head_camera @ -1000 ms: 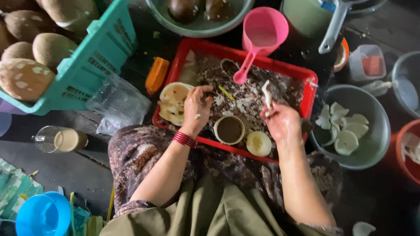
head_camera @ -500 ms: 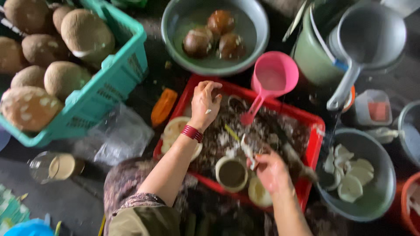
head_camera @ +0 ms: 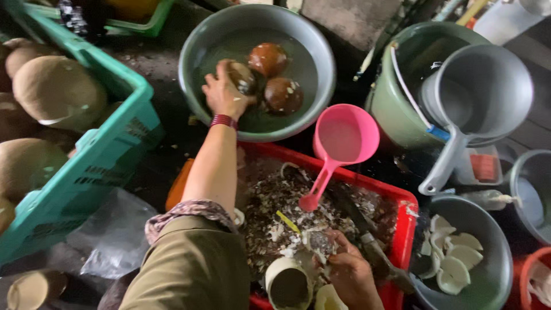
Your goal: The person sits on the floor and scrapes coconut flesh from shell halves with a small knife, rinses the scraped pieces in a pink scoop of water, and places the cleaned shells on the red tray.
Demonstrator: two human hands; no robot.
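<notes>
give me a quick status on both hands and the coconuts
Left hand gripping brown shelled coconut in grey round basin. Right hand low over red plastic tray, grip unclear. Pink plastic scoop between them.

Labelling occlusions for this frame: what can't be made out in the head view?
- Dark tool in right hand: motion-blurred, kind unclear.
- Brown coconut in the grey basin: left hand covers part of it.
- Red tray: near side hidden by the sleeve and the bottom edge.
- Red tub: cut off at the right corner.
</notes>
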